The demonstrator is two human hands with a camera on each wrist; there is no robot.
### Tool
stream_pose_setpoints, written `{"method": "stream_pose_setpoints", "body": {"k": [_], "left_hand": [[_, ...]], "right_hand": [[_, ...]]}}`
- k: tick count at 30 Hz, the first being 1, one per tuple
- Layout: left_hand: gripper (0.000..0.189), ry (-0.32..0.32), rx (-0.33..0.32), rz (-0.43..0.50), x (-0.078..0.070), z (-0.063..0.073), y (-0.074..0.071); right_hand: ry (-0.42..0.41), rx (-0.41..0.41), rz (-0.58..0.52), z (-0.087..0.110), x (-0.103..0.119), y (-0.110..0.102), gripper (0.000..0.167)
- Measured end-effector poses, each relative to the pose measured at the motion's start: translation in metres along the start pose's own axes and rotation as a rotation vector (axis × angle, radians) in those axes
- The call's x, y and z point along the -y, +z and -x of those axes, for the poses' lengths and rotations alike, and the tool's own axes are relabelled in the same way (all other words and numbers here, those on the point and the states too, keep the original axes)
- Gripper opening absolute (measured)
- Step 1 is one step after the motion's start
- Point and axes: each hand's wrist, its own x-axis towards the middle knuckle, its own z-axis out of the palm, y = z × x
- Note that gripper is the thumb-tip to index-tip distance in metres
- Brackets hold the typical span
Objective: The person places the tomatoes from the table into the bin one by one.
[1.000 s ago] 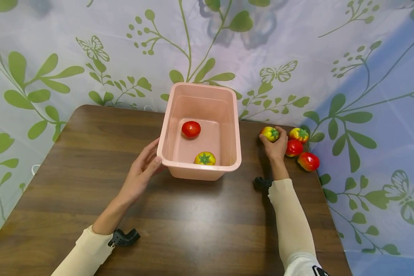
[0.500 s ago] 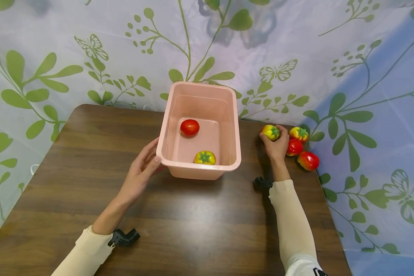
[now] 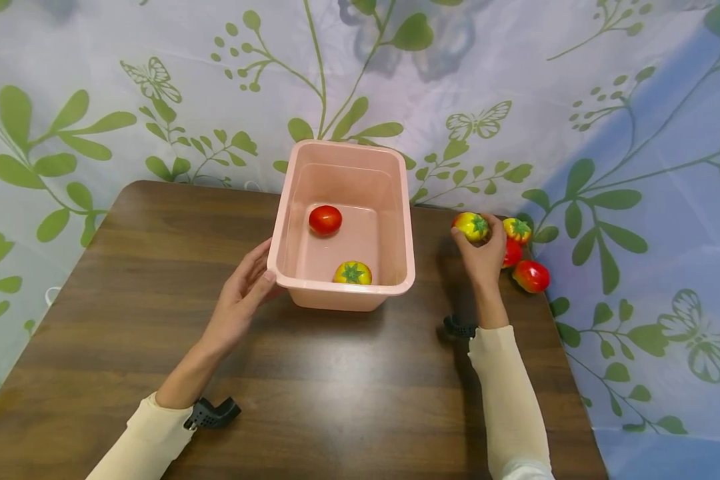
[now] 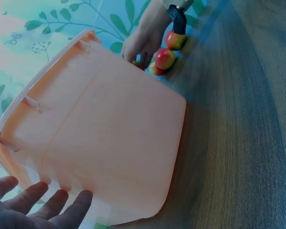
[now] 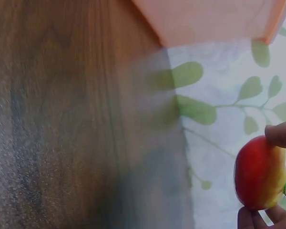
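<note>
While the left hand (image 3: 239,298) grips the pink bin (image 3: 336,299), the right hand (image 3: 485,259) pinches a yellow-red fruit (image 3: 471,227), apparently just raised a little; it seems off the desk (image 3: 336,407) now.

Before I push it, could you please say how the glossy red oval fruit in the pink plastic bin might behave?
The red oval fruit may roll, given its rounded sides; its glossy surface looks slippery; the walled pink bin should contain it.
</note>
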Motion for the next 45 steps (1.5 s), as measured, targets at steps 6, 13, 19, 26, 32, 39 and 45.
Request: {"method": "stream_pose_setpoints", "body": {"k": [6, 13, 19, 26, 32, 39, 45], "left_hand": [[0.056, 0.000, -0.003, -0.015, -0.001, 0.002, 0.000], [0.056, 0.002, -0.003, -0.018, -0.002, 0.001, 0.000], [0.056, 0.001, -0.003, -0.010, -0.002, 0.000, 0.000], [0.056, -0.003, -0.002, 0.000, -0.001, 0.001, 0.000], [0.055, 0.001, 0.001, -0.001, -0.001, 0.000, 0.001], [0.055, 0.010, 0.014, 0.032, -0.002, 0.000, 0.001], [0.055, 0.014, 0.013, 0.043, -0.002, 0.001, 0.001]], "right_hand": [[-0.060, -0.011, -0.052, 0.016, 0.016, -0.007, 0.069], [-0.102, -0.017, -0.065, 0.037, 0.033, -0.022, 0.068], [-0.116, -0.002, -0.097, 0.058, 0.054, -0.035, 0.066], [-0.204, 0.006, -0.151, 0.087, 0.084, -0.043, 0.064], [-0.281, 0.010, -0.171, 0.099, 0.085, -0.044, 0.066], [-0.334, 0.072, -0.185, 0.104, 0.081, -0.038, 0.069], [-0.415, 0.152, -0.205, 0.110, 0.091, -0.029, 0.072]]}}
